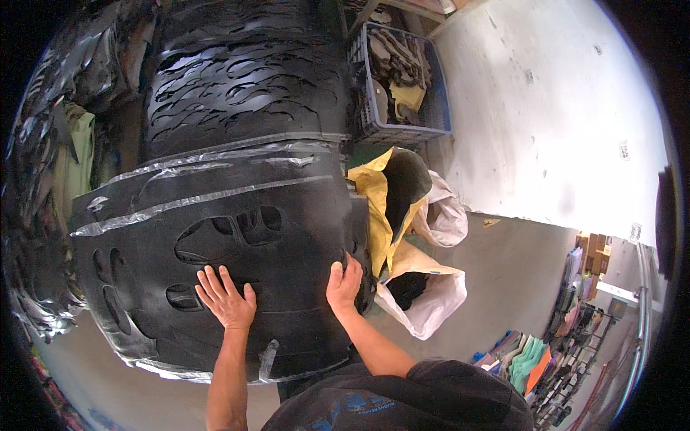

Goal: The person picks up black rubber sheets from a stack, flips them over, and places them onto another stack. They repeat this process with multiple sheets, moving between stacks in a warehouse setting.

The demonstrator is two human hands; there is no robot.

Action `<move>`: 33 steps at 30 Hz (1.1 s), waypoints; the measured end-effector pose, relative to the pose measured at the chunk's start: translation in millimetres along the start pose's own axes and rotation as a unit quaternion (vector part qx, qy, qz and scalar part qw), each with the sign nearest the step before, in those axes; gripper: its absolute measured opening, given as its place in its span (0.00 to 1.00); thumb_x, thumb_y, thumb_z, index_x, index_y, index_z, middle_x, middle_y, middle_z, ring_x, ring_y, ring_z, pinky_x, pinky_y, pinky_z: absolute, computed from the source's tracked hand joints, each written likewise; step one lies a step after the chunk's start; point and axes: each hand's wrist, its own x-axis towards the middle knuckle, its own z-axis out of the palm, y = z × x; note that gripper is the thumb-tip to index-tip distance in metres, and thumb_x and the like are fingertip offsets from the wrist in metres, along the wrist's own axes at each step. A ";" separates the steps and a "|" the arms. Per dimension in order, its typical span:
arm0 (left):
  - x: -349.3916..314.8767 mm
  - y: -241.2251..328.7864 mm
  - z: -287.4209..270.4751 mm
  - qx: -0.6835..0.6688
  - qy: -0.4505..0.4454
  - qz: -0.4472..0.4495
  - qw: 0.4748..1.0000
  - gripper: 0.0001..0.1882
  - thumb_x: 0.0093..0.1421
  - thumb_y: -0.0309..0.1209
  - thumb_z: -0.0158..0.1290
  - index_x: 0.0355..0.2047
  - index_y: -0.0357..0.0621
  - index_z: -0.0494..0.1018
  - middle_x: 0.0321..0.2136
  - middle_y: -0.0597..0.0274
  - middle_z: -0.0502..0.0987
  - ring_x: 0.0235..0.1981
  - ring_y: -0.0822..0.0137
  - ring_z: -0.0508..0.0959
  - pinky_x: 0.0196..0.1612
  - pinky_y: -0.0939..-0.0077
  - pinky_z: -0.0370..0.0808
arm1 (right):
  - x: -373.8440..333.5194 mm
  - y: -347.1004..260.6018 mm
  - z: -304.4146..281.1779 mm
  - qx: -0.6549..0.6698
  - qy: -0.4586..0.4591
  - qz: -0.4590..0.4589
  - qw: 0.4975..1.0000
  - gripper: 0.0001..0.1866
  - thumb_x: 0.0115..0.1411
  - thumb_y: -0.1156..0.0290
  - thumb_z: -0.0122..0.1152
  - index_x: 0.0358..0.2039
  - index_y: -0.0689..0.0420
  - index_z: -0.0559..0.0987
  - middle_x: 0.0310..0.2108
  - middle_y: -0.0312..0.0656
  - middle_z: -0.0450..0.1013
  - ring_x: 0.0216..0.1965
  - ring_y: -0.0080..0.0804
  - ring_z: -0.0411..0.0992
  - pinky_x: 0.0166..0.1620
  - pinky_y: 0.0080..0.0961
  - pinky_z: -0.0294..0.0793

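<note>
One black sheet [295, 320] spreading under left hand [231, 309] and right hand [345, 286], grey floor [517, 273] showing right of them. Beyond hands, shiny strips [136, 220] crossing matte sheet; rounded cutouts [205, 244] opening near left hand, lying flat, splayed. Right hand half curling at sheet's right edge, grip unclear. Creased yellow sack [369, 188] gaping beyond it, blue crate [410, 131] standing farther.

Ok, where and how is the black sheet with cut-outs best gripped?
Probably pinch the black sheet by its right edge, coming from the right: the right hand is at that edge, while the broad face under the spread left hand offers little to pinch.
</note>
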 end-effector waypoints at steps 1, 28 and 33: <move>-0.1 0.7 -0.4 0.005 0.006 0.004 1.000 0.43 0.59 0.42 0.54 0.71 0.38 0.53 0.72 0.38 0.49 0.74 0.35 0.48 0.72 0.35 0.45 | 0.3 -0.8 -0.2 0.012 0.013 -0.006 1.000 0.31 0.71 0.48 0.48 0.59 0.63 0.72 0.53 0.58 0.70 0.54 0.59 0.67 0.58 0.51 0.66; -7.8 -6.2 -0.2 -0.061 0.001 -0.038 0.997 0.41 0.59 0.51 0.55 0.68 0.44 0.62 0.71 0.42 0.54 0.73 0.39 0.49 0.71 0.34 0.44 | -33.0 -113.4 -30.7 -0.111 -0.180 -0.287 0.934 0.36 0.56 0.58 0.67 0.64 0.58 0.69 0.68 0.62 0.57 0.69 0.67 0.54 0.69 0.59 0.54; -6.0 -15.4 -9.9 -0.142 -0.047 -0.025 0.988 0.44 0.60 0.54 0.54 0.70 0.42 0.59 0.73 0.42 0.52 0.75 0.39 0.45 0.72 0.35 0.40 | -58.6 -150.3 -2.9 -0.322 -0.236 -0.265 0.878 0.41 0.57 0.51 0.66 0.68 0.55 0.67 0.72 0.65 0.49 0.74 0.69 0.44 0.70 0.67 0.48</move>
